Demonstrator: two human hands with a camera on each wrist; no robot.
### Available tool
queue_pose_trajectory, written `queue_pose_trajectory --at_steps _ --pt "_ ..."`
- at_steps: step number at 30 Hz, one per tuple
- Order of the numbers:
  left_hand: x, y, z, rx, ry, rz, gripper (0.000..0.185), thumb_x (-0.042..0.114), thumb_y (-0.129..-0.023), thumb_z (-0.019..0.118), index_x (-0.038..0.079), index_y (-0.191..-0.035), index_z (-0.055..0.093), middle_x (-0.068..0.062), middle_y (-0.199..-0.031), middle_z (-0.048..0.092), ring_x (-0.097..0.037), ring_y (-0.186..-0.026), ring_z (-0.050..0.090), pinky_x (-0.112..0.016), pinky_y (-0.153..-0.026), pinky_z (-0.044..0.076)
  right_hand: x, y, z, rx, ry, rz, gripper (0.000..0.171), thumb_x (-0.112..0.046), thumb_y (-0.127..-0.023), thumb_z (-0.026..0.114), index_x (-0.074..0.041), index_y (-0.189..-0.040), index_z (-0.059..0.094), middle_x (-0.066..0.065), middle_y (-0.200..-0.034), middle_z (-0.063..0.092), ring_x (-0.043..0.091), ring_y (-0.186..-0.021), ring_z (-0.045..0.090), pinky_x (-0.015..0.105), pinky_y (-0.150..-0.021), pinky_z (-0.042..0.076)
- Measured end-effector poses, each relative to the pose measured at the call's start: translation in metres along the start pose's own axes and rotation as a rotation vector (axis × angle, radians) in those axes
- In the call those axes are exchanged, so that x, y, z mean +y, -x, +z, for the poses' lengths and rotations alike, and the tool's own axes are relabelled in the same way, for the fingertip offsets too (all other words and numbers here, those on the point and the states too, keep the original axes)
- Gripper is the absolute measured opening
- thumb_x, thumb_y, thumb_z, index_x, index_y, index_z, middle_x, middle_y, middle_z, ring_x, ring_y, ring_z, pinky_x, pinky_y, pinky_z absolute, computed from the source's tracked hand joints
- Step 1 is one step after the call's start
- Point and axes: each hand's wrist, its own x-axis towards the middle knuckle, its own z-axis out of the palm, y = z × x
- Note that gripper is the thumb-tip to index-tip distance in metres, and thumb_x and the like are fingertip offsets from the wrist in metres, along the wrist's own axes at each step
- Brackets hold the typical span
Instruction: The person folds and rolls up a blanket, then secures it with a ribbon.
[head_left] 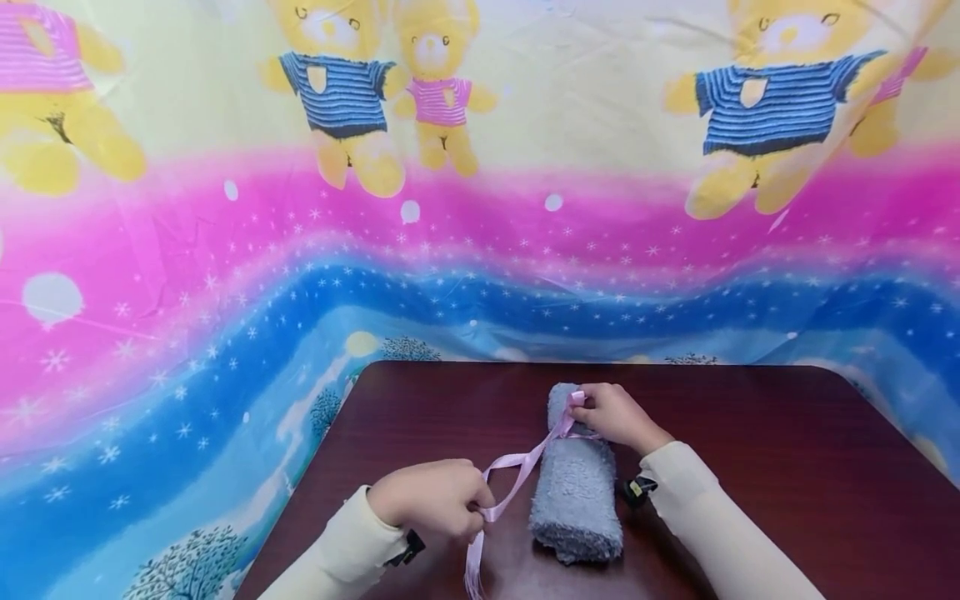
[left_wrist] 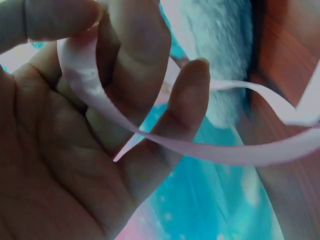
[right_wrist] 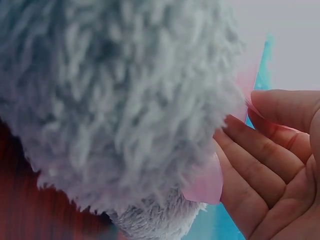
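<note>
A rolled grey fluffy towel (head_left: 576,496) lies lengthwise on the dark table, with a pink ribbon (head_left: 517,471) round it near its far end. My right hand (head_left: 618,417) pinches the ribbon between thumb and index finger beside that far end; in the right wrist view the towel (right_wrist: 125,100) fills much of the picture. Left of the towel, my left hand (head_left: 438,500) pinches another stretch of ribbon, and a loose end hangs below it. In the left wrist view the ribbon (left_wrist: 225,154) curves from the thumb and fingertips across the little finger.
The dark reddish-brown table (head_left: 420,417) has rounded far corners. Behind it and along the left hangs a curtain (head_left: 525,250) printed with bears and snowflakes. A black wrist camera (head_left: 637,490) sits at the right cuff, near the towel's right side.
</note>
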Motion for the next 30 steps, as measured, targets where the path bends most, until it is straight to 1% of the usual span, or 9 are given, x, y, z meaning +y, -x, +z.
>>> queue_pose_trajectory --at_steps 2,4,7,10,14,19,24,27,30 --pt "0.007 -0.008 0.003 -0.014 -0.037 0.032 0.030 0.005 -0.075 0.058 0.021 -0.054 0.043 0.017 -0.050 0.021 0.003 -0.048 0.015 -0.015 -0.043 0.018 -0.001 -0.001 0.000 0.000 0.004 -0.002 0.010 -0.018 -0.090 0.070 -0.015 -0.085 0.062 -0.002 -0.062 0.053 0.014 -0.053 0.050 0.033 -0.050 0.043" --pt "0.014 -0.016 0.007 -0.027 -0.071 0.074 0.033 0.008 -0.081 0.059 0.020 -0.055 0.044 0.016 -0.050 0.023 0.003 -0.047 0.017 -0.015 -0.042 0.020 -0.001 -0.001 0.000 0.002 0.011 -0.002 0.011 -0.018 -0.090 0.070 -0.014 -0.084 0.062 -0.002 -0.061 0.053 0.014 -0.053 0.050 0.033 -0.049 0.044" --pt "0.028 -0.031 0.016 -0.033 -0.175 0.154 0.035 0.017 -0.090 0.060 0.020 -0.058 0.044 0.014 -0.051 0.024 0.003 -0.046 0.022 -0.014 -0.043 0.024 -0.002 -0.002 0.000 0.000 0.012 0.000 0.011 -0.018 -0.090 0.070 -0.014 -0.084 0.062 -0.003 -0.060 0.052 0.014 -0.052 0.050 0.033 -0.049 0.044" --pt "0.041 -0.045 0.026 -0.023 -0.260 0.223 0.038 0.025 -0.094 0.060 0.020 -0.060 0.045 0.015 -0.050 0.030 0.004 -0.044 0.027 -0.012 -0.044 0.026 -0.002 -0.003 0.000 -0.006 0.010 0.003 0.011 -0.018 -0.090 0.070 -0.014 -0.084 0.061 -0.002 -0.060 0.052 0.014 -0.052 0.049 0.033 -0.049 0.044" --pt "0.055 -0.062 0.034 0.016 -0.307 0.260 0.036 0.028 -0.095 0.060 0.019 -0.063 0.047 0.014 -0.051 0.035 0.004 -0.045 0.031 -0.012 -0.045 0.026 -0.001 -0.003 0.001 -0.010 0.008 0.005 0.012 -0.019 -0.090 0.070 -0.014 -0.083 0.061 -0.002 -0.060 0.052 0.014 -0.052 0.049 0.033 -0.049 0.043" --pt "0.070 -0.085 0.045 0.052 -0.378 0.271 0.025 0.030 -0.096 0.060 0.025 -0.071 0.059 0.018 -0.055 0.043 0.007 -0.048 0.037 -0.010 -0.047 0.030 0.002 -0.004 0.000 -0.021 -0.001 0.009 0.011 -0.018 -0.091 0.070 -0.015 -0.084 0.062 -0.002 -0.060 0.053 0.014 -0.052 0.050 0.033 -0.049 0.045" --pt "0.079 -0.107 0.061 -0.015 -0.466 0.196 0.015 0.036 -0.096 0.060 0.035 -0.082 0.067 0.026 -0.066 0.051 0.011 -0.058 0.046 -0.011 -0.050 0.035 0.003 -0.004 -0.001 -0.035 -0.024 0.010 0.010 -0.018 -0.091 0.069 -0.015 -0.084 0.063 -0.001 -0.059 0.053 0.015 -0.051 0.050 0.034 -0.049 0.046" --pt "0.082 -0.117 0.069 -0.063 -0.442 0.151 0.010 0.036 -0.095 0.062 0.039 -0.090 0.070 0.028 -0.073 0.056 0.012 -0.064 0.050 -0.012 -0.052 0.037 0.003 -0.003 0.000 -0.034 -0.036 0.000 0.010 -0.017 -0.091 0.069 -0.015 -0.084 0.063 -0.001 -0.061 0.054 0.015 -0.052 0.050 0.034 -0.050 0.046" --pt "0.081 -0.125 0.074 -0.074 -0.419 0.140 0.012 0.037 -0.095 0.062 0.040 -0.098 0.073 0.030 -0.080 0.060 0.014 -0.068 0.052 -0.012 -0.056 0.041 0.004 -0.003 0.001 -0.025 -0.043 -0.013 0.010 -0.017 -0.091 0.069 -0.016 -0.083 0.063 -0.002 -0.063 0.055 0.014 -0.054 0.051 0.033 -0.051 0.046"
